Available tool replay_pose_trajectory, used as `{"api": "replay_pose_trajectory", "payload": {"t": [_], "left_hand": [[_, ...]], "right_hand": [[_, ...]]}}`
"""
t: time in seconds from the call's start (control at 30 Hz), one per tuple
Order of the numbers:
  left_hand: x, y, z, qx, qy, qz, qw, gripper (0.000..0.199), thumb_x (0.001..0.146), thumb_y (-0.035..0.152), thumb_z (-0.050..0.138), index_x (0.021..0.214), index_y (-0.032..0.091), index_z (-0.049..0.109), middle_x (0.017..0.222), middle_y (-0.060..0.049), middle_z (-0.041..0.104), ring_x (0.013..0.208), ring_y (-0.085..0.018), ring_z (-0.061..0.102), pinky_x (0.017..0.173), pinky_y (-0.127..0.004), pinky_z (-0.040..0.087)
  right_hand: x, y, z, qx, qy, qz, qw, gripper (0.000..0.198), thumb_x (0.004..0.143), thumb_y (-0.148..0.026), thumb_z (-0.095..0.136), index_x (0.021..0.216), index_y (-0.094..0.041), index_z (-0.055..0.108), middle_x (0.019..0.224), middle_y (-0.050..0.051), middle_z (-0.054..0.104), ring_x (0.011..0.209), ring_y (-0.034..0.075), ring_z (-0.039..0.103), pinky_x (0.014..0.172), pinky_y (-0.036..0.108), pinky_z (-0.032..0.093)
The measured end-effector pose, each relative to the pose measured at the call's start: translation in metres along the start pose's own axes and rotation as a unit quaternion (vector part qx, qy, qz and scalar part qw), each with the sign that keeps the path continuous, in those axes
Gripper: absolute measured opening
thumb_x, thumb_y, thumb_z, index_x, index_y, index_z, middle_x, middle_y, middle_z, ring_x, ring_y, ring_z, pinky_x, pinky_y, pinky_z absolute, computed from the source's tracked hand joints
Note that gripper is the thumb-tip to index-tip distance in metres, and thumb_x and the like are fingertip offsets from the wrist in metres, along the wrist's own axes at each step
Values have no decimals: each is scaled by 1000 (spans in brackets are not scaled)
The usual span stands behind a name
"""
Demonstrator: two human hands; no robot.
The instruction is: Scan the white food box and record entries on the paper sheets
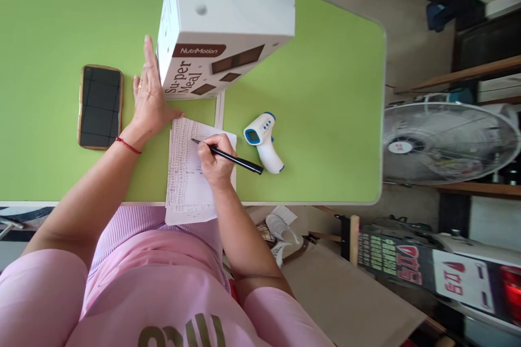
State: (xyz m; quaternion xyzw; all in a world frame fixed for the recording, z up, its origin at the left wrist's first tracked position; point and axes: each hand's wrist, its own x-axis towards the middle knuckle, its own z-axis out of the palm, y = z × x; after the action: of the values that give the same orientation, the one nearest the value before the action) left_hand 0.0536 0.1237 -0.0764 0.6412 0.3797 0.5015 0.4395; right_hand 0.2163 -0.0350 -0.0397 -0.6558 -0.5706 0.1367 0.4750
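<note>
My right hand (217, 160) grips a black pen (240, 161), its tip over a stack of paper sheets (185, 173) covered in rows of small writing. The papers lie at the table's near edge and stick out past it a little. My left hand (150, 92) rests with fingers stretched out along the left side of a white box (234, 2) printed "NutriMotion Su-per Meal". Its thumb reaches toward the top of the papers. Right of the papers lies a white and blue infrared thermometer (264, 142). A dark-screened phone (100, 107) in a brown case is left of my left hand.
Everything lies on a green table (334, 92) with a pale rim. Beyond its right end stands a fan (443, 143) with a wire guard. A beige folding chair (345, 287) is at the lower right, near a printed bag or board (391, 263).
</note>
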Motion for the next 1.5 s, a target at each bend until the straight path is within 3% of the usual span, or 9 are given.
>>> {"api": "replay_pose_trajectory", "payload": {"t": [0.23,0.5,0.73,0.97,1.33,1.5], "left_hand": [[1,-4,-1,-13,-10,2,1000,123,61,61,96,159,39,25,166,-5,33,163,-44,-2,131,-69,3],[1,-3,-2,2,-19,-5,1000,122,61,60,96,159,37,27,164,-7,39,162,-44,3,129,-70,-4],[1,-2,-4,-23,-30,-13,999,124,59,61,96,159,37,26,163,-7,39,162,-43,0,130,-70,3],[2,-3,-3,-6,-17,0,1000,123,59,59,97,158,38,28,164,-5,38,161,-45,3,129,-67,-15],[3,-5,-5,-3,-30,-11,999,132,56,52,101,161,36,22,169,-6,30,162,-44,-3,130,-68,-11],[3,-4,-4,17,-29,-22,999,135,56,52,99,163,38,17,174,-2,19,163,-41,-9,132,-63,-16]], "right_hand": [[1,-2,0,4,-24,6,1000,24,88,-44,55,72,-25,51,62,-4,54,57,13,49,56,27,44],[0,-2,0,-10,-14,4,1000,27,89,-46,54,71,-25,50,62,-4,54,56,12,49,56,27,44],[0,-3,0,9,-4,17,1000,24,88,-43,55,73,-25,49,63,-5,52,57,12,48,56,27,43],[1,-4,1,33,-12,6,999,20,88,-36,57,74,-25,49,64,-5,52,57,12,47,56,26,43],[0,-2,2,12,6,-11,1000,20,88,-35,56,73,-25,50,64,-5,53,58,12,50,58,27,44],[0,-1,2,23,21,-33,999,19,88,-33,57,73,-25,50,62,-6,52,55,11,48,56,25,42]]}}
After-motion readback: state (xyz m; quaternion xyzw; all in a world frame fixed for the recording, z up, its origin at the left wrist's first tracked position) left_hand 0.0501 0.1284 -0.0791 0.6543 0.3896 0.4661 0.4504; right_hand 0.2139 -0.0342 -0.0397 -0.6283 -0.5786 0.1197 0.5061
